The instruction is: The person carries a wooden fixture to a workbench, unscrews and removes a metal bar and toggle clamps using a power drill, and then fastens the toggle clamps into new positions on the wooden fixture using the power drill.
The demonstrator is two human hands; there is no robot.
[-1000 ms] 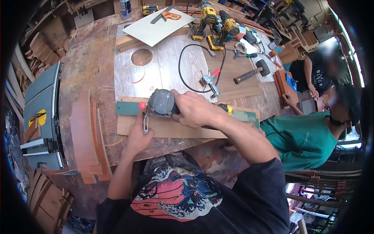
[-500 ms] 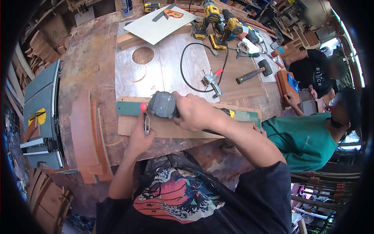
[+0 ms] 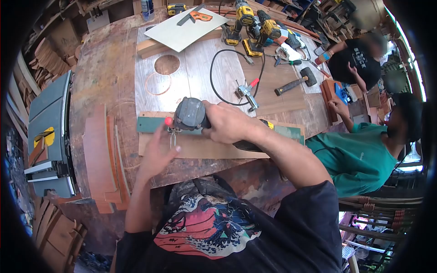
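Note:
My right hand point(image 3: 227, 122) is wrapped around a power tool with a dark grey rounded head point(image 3: 190, 113). The tool sits over a green strip point(image 3: 151, 124); its working end is hidden beneath it. Just left of the tool is a toggle clamp point(image 3: 172, 135) with a red tip. My left hand point(image 3: 157, 152), slightly blurred, is beside this clamp with its fingers apart, holding nothing. Under the green strip lies a brown board point(image 3: 200, 149) along the table's near edge. Part of a yellow and black tool body point(image 3: 268, 123) shows behind my right forearm.
Beyond the board lie another clamp point(image 3: 247, 94), a black cable point(image 3: 212, 75), a mallet point(image 3: 296, 82) and cordless drills point(image 3: 246, 20). A white panel point(image 3: 182, 34) carries a square point(image 3: 195, 16). Curved wood strips point(image 3: 98, 159) lie left. Two people, one in a green shirt point(image 3: 355, 157), are at right.
My left hand has loosened from the clamp and its fingers have spread. The tool head has shifted slightly up in view. The people at the right have changed posture.

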